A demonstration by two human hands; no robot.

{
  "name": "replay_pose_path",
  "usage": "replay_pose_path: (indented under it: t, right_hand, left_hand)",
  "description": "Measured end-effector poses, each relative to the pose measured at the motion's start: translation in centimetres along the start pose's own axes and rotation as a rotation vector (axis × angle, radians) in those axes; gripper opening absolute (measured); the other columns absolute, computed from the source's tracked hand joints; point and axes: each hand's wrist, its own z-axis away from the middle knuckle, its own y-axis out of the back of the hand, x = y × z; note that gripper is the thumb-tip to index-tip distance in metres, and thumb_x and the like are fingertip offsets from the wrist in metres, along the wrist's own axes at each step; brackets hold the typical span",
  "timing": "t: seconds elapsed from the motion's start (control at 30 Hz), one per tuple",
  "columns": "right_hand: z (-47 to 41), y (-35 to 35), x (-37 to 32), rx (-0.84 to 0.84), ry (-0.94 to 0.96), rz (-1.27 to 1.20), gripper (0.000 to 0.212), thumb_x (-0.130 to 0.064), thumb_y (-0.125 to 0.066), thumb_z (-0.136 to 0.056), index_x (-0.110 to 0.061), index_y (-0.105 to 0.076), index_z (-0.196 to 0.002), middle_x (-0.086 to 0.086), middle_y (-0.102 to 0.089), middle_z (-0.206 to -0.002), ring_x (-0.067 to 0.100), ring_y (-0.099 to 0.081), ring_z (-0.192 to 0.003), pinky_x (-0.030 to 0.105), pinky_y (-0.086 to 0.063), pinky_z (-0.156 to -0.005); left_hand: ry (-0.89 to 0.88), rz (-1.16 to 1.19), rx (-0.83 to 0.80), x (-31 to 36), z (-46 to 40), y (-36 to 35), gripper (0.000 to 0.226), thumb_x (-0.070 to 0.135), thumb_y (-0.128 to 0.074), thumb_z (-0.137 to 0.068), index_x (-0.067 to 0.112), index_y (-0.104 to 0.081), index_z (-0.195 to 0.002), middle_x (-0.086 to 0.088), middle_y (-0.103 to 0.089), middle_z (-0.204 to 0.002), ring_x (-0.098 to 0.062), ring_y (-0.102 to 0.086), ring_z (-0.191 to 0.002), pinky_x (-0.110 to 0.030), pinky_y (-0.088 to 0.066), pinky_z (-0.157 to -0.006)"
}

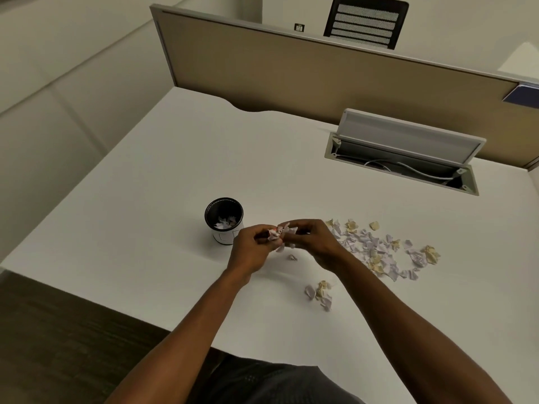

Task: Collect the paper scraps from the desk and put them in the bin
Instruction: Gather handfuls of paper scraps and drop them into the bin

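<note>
Pinched between both hands above the white tabletop point(175, 176), a small bunch of crumpled white and pale paper scraps point(282, 233) is held just to the right of a small black cylindrical mesh bin point(224, 221). The left hand point(253, 252) is curled closed around the left side of the bunch, and the right hand point(313, 243) is closed on its right side with the fingertips drawn together. Both forearms are stretched forward from the bottom edge of the view.

The bin is stood upright on the tabletop, just beside the left hand, and several white scraps are seen lying inside it. A white label is wrapped around its lower wall.

One tiny scrap point(292, 258) is left on the tabletop directly below the hands. A small cluster of white and yellowish scraps point(320, 293) is lying nearer the person, beside the right forearm. A wide scatter of white and yellowish crumpled scraps point(385, 249) is spread over the tabletop to the right of the right hand.

Farther back on the right, a grey cable hatch point(408, 141) is set into the tabletop with its lid propped open, and white cables are visible within. A tan partition panel point(291, 71) is standing along the far edge, with a black mesh chair back point(366, 23) behind it.
</note>
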Motion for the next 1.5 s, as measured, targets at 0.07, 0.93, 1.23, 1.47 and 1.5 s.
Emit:
replay_pose_path:
  t: [0.07,0.93,1.23,1.47,1.5]
  right_hand:
    - [-0.6,-0.3,-1.3,-0.04,0.034,-0.022,0.02,-0.009,-0.077,-0.084,-0.006,-0.077,-0.104,0.026,-0.073,-0.101,0.028,-0.069,-0.086,0.038,-0.057,-0.083]
    - [-7.7,-10.4,-8.2,-0.07,0.268,0.863,0.044,-0.015,-0.07,-0.087,-0.013,-0.065,-0.13,0.006,-0.065,-0.135,0.024,-0.063,-0.121,0.037,-0.05,-0.104]
    - [-6.8,-9.7,-6.7,-0.09,0.41,0.978,0.037,0.0,-0.055,-0.091,-0.01,-0.07,-0.123,0.008,-0.073,-0.122,0.026,-0.067,-0.113,0.037,-0.053,-0.096]
    - [-1.7,-3.5,-3.1,0.343,0.332,0.679,0.019,-0.012,-0.064,-0.089,-0.02,-0.078,-0.101,-0.008,-0.078,-0.097,0.001,-0.071,-0.082,0.012,-0.054,-0.072]
    - [-0.4,-2.2,-2.0,0.382,0.289,0.696,0.018,-0.014,-0.066,-0.089,-0.02,-0.078,-0.101,-0.009,-0.078,-0.095,-0.002,-0.069,-0.079,0.007,-0.051,-0.07]
  left_hand:
    - [-0.029,0.019,0.011,1.3,-0.1,0.8,0.027,0.006,-0.08,-0.08,0.018,-0.075,-0.104,0.005,-0.078,-0.094,-0.005,-0.073,-0.089,-0.02,-0.057,-0.081]
    - [-0.212,-0.585,0.271,3.5,-2.3,10.9,0.039,0.023,-0.086,-0.072,0.02,-0.073,-0.108,0.0,-0.076,-0.094,-0.02,-0.071,-0.082,-0.033,-0.06,-0.074]
    - [-0.264,-0.83,0.188,0.7,-0.4,10.6,0.027,0.032,-0.066,-0.094,0.023,-0.069,-0.119,-0.01,-0.068,-0.126,-0.031,-0.046,-0.135,-0.041,-0.042,-0.107]
    - [-0.632,-0.754,0.294,0.4,0.9,7.6,0.032,0.022,-0.069,-0.091,0.009,-0.068,-0.12,-0.004,-0.068,-0.123,-0.023,-0.052,-0.129,-0.036,-0.047,-0.106]
    - [-0.688,-0.735,0.262,0.1,1.4,6.3,0.032,0.023,-0.07,-0.09,0.009,-0.069,-0.119,-0.004,-0.069,-0.12,-0.022,-0.054,-0.126,-0.033,-0.048,-0.104]
